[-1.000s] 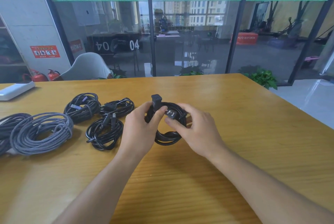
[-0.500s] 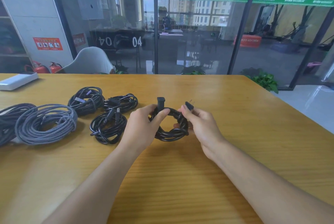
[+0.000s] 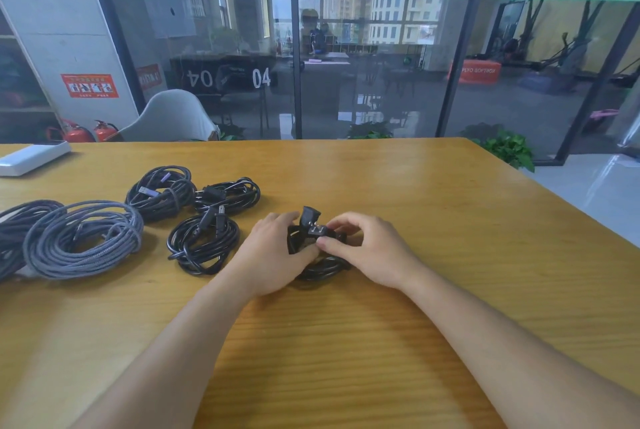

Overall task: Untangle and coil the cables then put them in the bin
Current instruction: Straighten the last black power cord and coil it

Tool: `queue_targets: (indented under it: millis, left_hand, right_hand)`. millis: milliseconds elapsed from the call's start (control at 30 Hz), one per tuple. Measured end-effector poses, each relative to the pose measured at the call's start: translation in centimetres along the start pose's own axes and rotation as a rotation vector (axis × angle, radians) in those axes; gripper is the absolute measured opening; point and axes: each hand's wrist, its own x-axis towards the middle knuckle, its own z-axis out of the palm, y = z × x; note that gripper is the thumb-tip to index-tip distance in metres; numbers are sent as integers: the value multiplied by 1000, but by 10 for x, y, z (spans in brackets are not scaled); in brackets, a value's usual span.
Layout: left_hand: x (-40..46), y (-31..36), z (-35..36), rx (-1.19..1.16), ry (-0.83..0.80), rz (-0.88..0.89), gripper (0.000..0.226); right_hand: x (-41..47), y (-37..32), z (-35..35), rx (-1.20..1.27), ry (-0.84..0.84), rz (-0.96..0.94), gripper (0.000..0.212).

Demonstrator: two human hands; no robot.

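Both hands meet over a coiled black power cable point(image 3: 323, 267) lying on the wooden bench point(image 3: 433, 220). The left hand point(image 3: 273, 255) grips the coil's left side; the right hand point(image 3: 367, 248) pinches its pronged plug point(image 3: 317, 230). Five more coiled cables, among them a grey braided one point(image 3: 83, 239), lie to the left.

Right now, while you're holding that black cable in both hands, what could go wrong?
The coiled black cable is gripped by the left hand while the right hand pinches its plug. If the plug end isn't tucked securely, the loops may spring open. Also, I see no bin on the table, so carrying the coil farther could loosen it.
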Motion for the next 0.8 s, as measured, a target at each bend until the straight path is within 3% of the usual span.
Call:
queue_targets:
  millis: [200, 400, 667, 800]
  left_hand:
    - [-10, -2, -19, 20, -191, 117, 77]
    - [-11, -5, -26, 6, -224, 146, 92]
    - [-7, -7, -22, 146, -47, 74, 102]
    - [-5, -10, -18, 332, 35, 44, 89]
  right_hand:
    - [-3, 4, -22, -10, -211, -65, 53]
    - [-6, 6, -41, 22, -423, -72, 77]
    - [-5, -3, -6, -153, -222, -34, 76]
    - [2, -7, 11, -386, -200, -41, 73]
